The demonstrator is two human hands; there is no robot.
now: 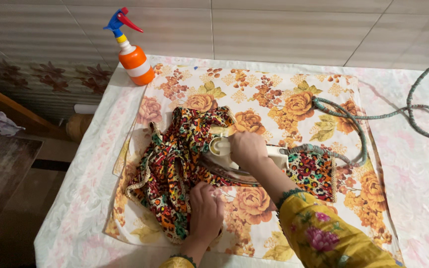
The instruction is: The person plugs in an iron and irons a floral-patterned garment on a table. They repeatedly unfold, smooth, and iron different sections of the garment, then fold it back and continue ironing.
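Observation:
A multicoloured patterned garment lies bunched on a floral cloth spread over the table. My right hand grips the handle of a white electric iron, which rests on the garment's middle. A yellow flowered sleeve covers that arm. My left hand presses flat on the garment's near edge, just below the iron. The iron's green braided cord loops away to the right.
An orange and white spray bottle with a blue and red trigger stands at the table's far left corner. A pale pink-flowered sheet covers the table. A tiled wall runs behind. A dark wooden surface sits left.

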